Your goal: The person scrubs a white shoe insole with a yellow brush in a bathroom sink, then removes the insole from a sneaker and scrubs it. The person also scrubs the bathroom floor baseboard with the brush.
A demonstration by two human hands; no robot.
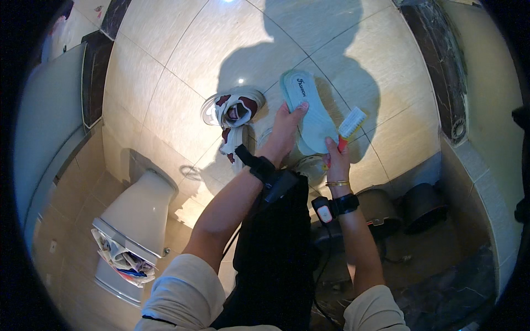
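Observation:
A pair of pale blue-green shoe insoles (316,120), stacked slightly askew, lies between my hands above the tiled floor. The top one bears printed writing at its far end. My left hand (285,126) grips their left edge, thumb on top. At the near end, my right hand (338,159) pinches the insoles and also holds a scrub brush (352,122) with pale bristles and a red and yellow handle. The bristles face up, to the right of the insoles. To the left sit white sneakers with maroon patches, one (236,109) beyond the other (232,145).
A clear round container (310,166) is partly hidden below my hands. Dark buckets (424,209) stand at the lower right. On the left is a white toilet (138,207) with a bag of cloths (124,258) on it. Dark stone edging (430,62) runs along the right.

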